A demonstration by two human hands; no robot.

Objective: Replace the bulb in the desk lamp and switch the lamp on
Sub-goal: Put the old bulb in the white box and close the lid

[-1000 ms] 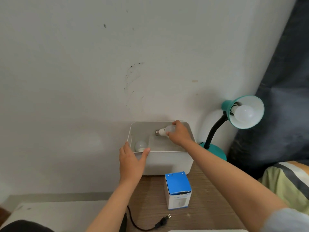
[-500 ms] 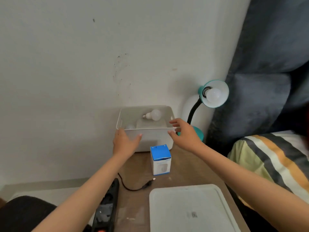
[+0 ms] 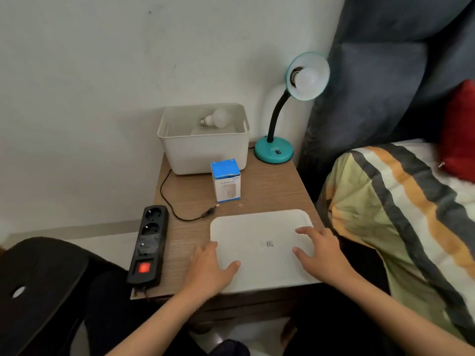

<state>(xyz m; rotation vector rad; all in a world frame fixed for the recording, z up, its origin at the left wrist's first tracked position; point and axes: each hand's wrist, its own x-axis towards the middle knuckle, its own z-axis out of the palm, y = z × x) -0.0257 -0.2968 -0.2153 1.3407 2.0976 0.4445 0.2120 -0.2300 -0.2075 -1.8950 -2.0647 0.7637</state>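
A teal desk lamp (image 3: 274, 150) stands at the back right of the wooden table, unlit, with a white bulb (image 3: 307, 78) in its shade. A loose white bulb (image 3: 218, 118) lies inside the white bin (image 3: 205, 150) at the back. A blue and white bulb box (image 3: 226, 179) stands in front of the bin. The lamp's plug (image 3: 209, 212) lies unplugged on the table beside a black power strip (image 3: 150, 242). My left hand (image 3: 209, 268) and my right hand (image 3: 322, 249) rest, fingers spread, on the two sides of a flat white lid (image 3: 259, 247) at the table's front.
The power strip's red switch (image 3: 144, 268) glows. A bed with a striped blanket (image 3: 401, 206) and a red cushion (image 3: 460, 134) lies to the right of the table. A black chair (image 3: 38, 291) stands at the lower left. The wall is right behind the bin.
Both hands have come back from the white bin to the flat lid at the front. The bulb that my right hand held a second ago now lies in the bin. My view has tilted down.
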